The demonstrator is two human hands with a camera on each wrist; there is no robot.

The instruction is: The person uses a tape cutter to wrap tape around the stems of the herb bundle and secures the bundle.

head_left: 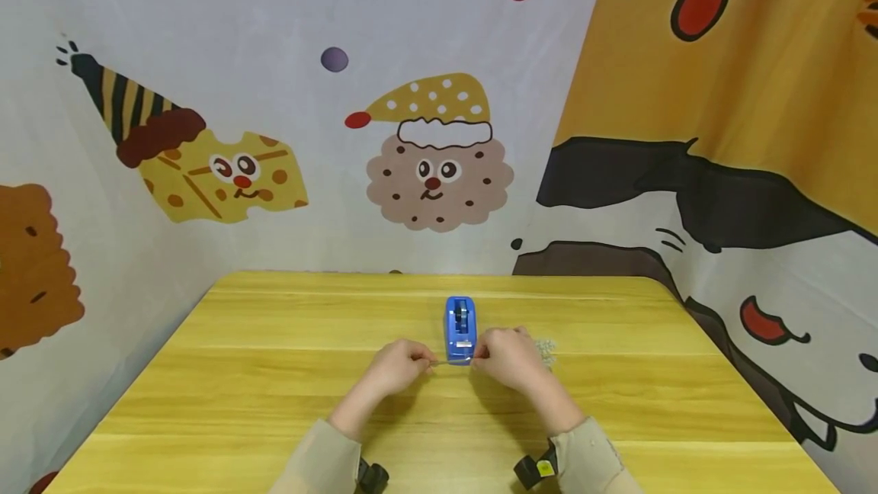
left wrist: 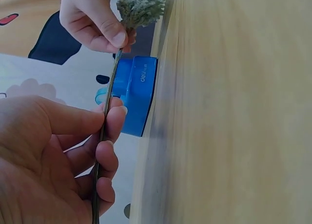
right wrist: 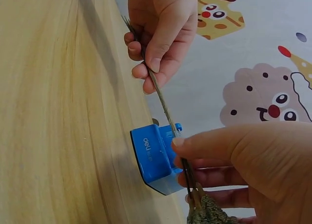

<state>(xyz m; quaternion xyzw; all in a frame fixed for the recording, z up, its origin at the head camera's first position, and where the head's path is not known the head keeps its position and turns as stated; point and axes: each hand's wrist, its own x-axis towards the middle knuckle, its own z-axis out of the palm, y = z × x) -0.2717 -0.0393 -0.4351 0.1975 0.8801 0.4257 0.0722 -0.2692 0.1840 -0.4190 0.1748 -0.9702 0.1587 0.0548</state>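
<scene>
A bunch of dried flowers with a pale grey-green, fluffy head (left wrist: 140, 9) and thin brown stems (right wrist: 162, 98) is held level by both hands over the table. My left hand (head_left: 401, 366) pinches the stems toward their bare end, with thumb and index finger on them and the other fingers curled along them. Just below the flower head, my right hand (head_left: 513, 357) grips the stems between thumb and fingers. A shiny clear bit of tape (right wrist: 178, 133) shows on the stems by the right thumb. Behind the stems stands a blue tape dispenser (left wrist: 142, 87), touched by neither hand.
The wood-grain table (head_left: 274, 341) reaches back to a wall cloth (head_left: 288, 6) printed with cartoon figures. A dark wrist camera (head_left: 373, 476) sits by the left sleeve and another (head_left: 535, 469) by the right sleeve.
</scene>
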